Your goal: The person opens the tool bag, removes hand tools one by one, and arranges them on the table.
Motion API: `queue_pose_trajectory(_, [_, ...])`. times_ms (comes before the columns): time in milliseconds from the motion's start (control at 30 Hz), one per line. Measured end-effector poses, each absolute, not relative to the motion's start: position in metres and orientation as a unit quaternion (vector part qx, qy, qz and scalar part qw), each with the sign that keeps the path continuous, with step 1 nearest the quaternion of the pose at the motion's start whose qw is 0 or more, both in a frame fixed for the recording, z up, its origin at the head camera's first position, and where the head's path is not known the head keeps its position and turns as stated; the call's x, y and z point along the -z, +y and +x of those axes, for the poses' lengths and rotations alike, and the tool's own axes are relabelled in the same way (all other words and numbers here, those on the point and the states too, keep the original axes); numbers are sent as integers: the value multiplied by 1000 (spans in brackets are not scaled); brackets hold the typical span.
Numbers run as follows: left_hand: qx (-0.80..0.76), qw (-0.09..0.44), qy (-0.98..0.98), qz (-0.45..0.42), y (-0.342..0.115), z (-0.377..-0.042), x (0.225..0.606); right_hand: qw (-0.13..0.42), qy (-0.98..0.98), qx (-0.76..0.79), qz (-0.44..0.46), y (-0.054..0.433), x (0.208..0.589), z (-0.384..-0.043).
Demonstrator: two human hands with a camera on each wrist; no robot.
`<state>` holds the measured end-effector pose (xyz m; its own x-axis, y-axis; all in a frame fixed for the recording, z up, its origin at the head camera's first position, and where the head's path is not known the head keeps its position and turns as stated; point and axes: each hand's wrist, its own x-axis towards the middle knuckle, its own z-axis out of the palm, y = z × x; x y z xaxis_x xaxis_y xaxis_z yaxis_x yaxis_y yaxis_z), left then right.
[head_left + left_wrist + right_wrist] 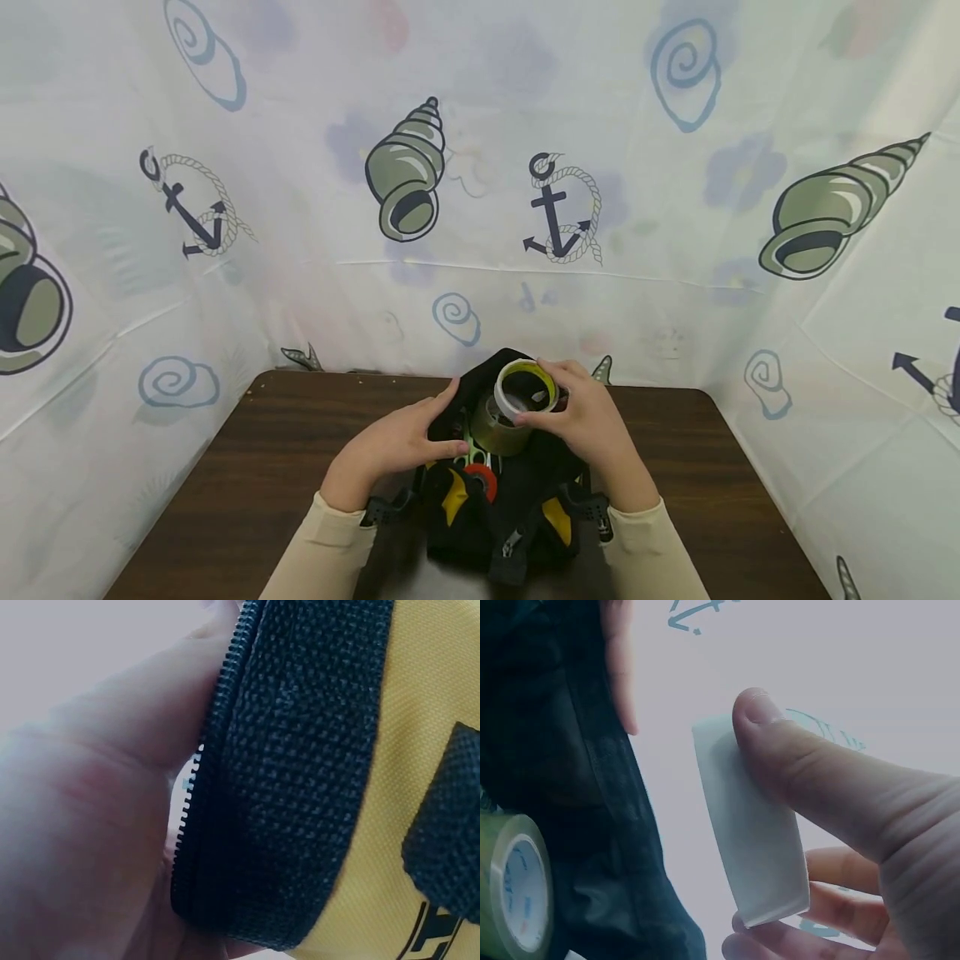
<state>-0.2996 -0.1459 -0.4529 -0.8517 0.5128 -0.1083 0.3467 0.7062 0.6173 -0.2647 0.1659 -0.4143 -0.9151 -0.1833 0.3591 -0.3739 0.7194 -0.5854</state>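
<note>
A black and yellow zippered tool bag (467, 533) stands on the table with its top open. My left hand (393, 437) grips the bag's left side, thumb over the opening; the left wrist view shows it against the zipper edge (217, 712). Between thumb and fingers, my right hand (588, 417) holds a white roll of tape (754, 825) above the opening. Below it, a wide clear-brown roll of packing tape (498, 437) sits in the bag. A red ring-shaped roll (485, 481) and green-handled tools (474, 454) show beside it, partly hidden.
The dark wooden table (300, 450) extends on both sides of the bag. A white cloth (480, 208) printed with shells and anchors hangs behind the table and along both sides. A zipper pull (512, 543) hangs at the bag's front.
</note>
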Motion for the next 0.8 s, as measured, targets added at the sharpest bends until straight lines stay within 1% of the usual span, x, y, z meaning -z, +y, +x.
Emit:
queue_pose_trajectory(133, [-303, 137, 914, 234, -147, -299, 451, 179, -916, -330, 144, 173, 412, -259])
queue_pose_trajectory(300, [-299, 137, 914, 239, -147, -300, 452, 218, -913, -325, 113, 184, 414, -248])
queue_pose_trajectory(567, [-295, 142, 915, 237, -146, -299, 454, 225, -916, -325, 62, 204, 423, -234])
queue_pose_trajectory(700, [-299, 145, 914, 233, -146, -300, 454, 237, -912, -329, 59, 207, 420, -230])
queue_pose_trajectory(800, [-298, 140, 915, 232, -146, -300, 454, 256, -905, -335, 61, 208, 418, -230])
